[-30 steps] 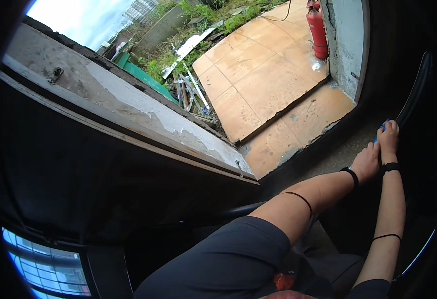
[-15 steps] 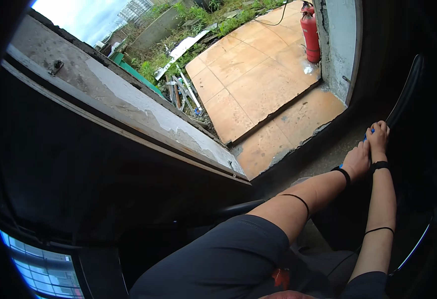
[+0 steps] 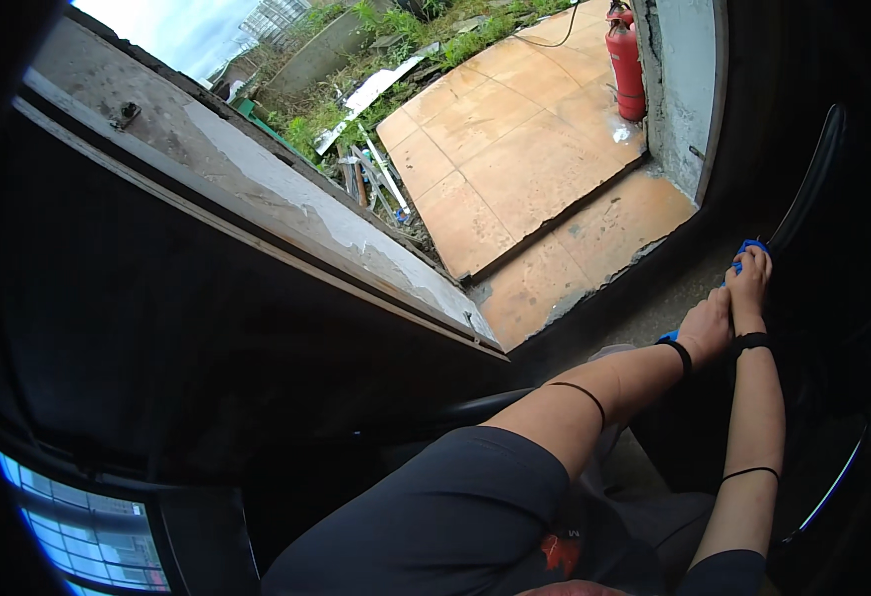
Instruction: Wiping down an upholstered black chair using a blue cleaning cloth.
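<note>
My two hands are together at the right, low in front of a doorway. My right hand (image 3: 748, 281) is closed over bunched blue material (image 3: 752, 245), which looks like a cloth, beside the lower end of a long, curved black piece (image 3: 815, 177). Just left of it and touching it, my left hand (image 3: 706, 324) has its fingers curled; what lies in its grip is hidden. A bit of blue also shows beside my left wrist. Dark bands circle both wrists and forearms. Shadow hides what the black piece belongs to.
Beyond the doorway lies a tan tiled slab (image 3: 515, 149) with a raised step edge. A red fire extinguisher (image 3: 626, 74) stands by the right jamb (image 3: 687, 109). Scrap strips (image 3: 381, 174) and weeds lie left of the slab. A dark bar (image 3: 475, 408) runs near my left arm.
Both hands have shifted slightly down and toward me, and more of the blue material shows at my right fingers. The view has shifted a little.
</note>
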Demonstrator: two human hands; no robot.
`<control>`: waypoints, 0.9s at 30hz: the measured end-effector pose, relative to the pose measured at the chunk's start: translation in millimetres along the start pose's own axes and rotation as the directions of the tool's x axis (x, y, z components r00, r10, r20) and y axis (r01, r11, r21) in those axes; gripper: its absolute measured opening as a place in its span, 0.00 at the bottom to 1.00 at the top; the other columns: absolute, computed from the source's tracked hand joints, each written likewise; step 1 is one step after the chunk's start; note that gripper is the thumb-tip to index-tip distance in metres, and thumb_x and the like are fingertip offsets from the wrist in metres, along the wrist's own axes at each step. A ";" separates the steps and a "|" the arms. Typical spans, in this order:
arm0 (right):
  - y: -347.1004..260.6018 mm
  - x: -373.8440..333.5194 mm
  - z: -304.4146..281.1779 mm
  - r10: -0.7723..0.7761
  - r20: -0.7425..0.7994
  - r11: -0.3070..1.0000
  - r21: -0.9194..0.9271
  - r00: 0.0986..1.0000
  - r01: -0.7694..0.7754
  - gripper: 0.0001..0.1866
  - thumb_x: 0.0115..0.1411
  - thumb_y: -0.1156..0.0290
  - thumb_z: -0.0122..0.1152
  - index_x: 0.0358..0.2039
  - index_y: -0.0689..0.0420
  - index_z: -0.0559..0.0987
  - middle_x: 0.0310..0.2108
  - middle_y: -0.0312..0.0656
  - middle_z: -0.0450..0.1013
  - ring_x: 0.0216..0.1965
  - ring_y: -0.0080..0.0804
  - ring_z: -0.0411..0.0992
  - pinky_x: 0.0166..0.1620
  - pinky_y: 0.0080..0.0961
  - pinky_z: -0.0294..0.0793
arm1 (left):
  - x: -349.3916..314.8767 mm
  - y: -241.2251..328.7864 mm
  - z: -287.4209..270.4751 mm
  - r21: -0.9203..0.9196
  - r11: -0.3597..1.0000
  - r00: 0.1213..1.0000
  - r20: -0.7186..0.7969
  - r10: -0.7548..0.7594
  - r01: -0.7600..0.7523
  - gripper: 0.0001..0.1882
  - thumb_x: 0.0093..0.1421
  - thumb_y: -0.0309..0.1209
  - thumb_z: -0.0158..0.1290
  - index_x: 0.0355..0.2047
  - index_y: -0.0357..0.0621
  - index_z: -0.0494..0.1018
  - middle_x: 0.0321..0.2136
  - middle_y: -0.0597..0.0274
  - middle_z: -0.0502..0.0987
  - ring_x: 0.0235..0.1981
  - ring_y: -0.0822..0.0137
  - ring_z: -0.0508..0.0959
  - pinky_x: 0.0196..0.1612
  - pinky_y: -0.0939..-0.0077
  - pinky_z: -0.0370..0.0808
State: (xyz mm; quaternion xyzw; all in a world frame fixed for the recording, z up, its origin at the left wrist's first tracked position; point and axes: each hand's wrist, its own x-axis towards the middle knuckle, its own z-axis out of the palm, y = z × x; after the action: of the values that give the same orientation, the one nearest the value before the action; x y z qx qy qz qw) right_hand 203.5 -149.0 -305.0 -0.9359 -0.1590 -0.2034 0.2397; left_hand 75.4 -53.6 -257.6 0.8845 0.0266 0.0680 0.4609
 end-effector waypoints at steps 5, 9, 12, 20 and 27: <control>1.8 6.2 0.9 0.066 -0.023 0.996 -0.062 0.998 -0.067 0.09 0.53 0.80 0.59 0.37 0.59 0.77 0.55 0.44 0.67 0.62 0.46 0.59 0.66 0.41 0.58 | 4.4 -0.7 2.8 0.006 1.000 0.999 0.032 0.027 -0.027 0.22 0.60 0.33 0.49 0.51 0.36 0.59 0.42 0.36 0.73 0.40 0.38 0.76 0.44 0.48 0.73; 3.5 26.0 -1.3 0.139 0.043 0.986 -0.096 0.989 -0.134 0.12 0.55 0.80 0.58 0.41 0.56 0.75 0.59 0.44 0.64 0.63 0.47 0.58 0.66 0.40 0.58 | 22.5 0.9 6.0 0.024 1.000 0.998 0.066 0.007 -0.009 0.26 0.60 0.34 0.49 0.55 0.36 0.56 0.43 0.35 0.73 0.40 0.38 0.77 0.42 0.48 0.74; 14.4 36.9 8.5 0.217 0.086 0.969 -0.138 0.972 -0.204 0.16 0.57 0.79 0.57 0.47 0.54 0.74 0.63 0.43 0.61 0.66 0.47 0.55 0.68 0.39 0.57 | 31.9 3.8 9.5 0.005 1.000 0.998 0.070 0.007 -0.007 0.27 0.60 0.35 0.49 0.55 0.35 0.55 0.42 0.35 0.73 0.39 0.38 0.77 0.42 0.49 0.75; 41.1 39.7 22.5 0.300 0.109 0.939 -0.208 0.948 -0.274 0.26 0.61 0.74 0.56 0.61 0.51 0.67 0.70 0.45 0.51 0.70 0.49 0.50 0.69 0.41 0.54 | 35.1 8.0 14.6 0.024 0.999 0.997 0.068 0.047 -0.049 0.26 0.60 0.36 0.49 0.53 0.33 0.55 0.40 0.34 0.75 0.38 0.38 0.77 0.41 0.49 0.75; -25.5 17.6 3.3 0.379 0.044 0.922 0.072 0.924 -0.382 0.42 0.59 0.66 0.60 0.69 0.61 0.50 0.69 0.64 0.47 0.66 0.62 0.56 0.66 0.41 0.61 | 24.3 2.7 -7.2 0.074 0.997 1.000 -0.015 0.021 -0.020 0.23 0.62 0.44 0.50 0.43 0.38 0.58 0.33 0.32 0.78 0.34 0.34 0.78 0.37 0.44 0.74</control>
State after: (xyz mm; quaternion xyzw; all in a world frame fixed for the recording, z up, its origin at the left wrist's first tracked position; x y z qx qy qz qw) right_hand 209.7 -122.5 -289.7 -0.9415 0.0142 -0.1330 0.3092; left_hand 98.3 -46.6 -248.9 0.9006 0.0237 0.0789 0.4269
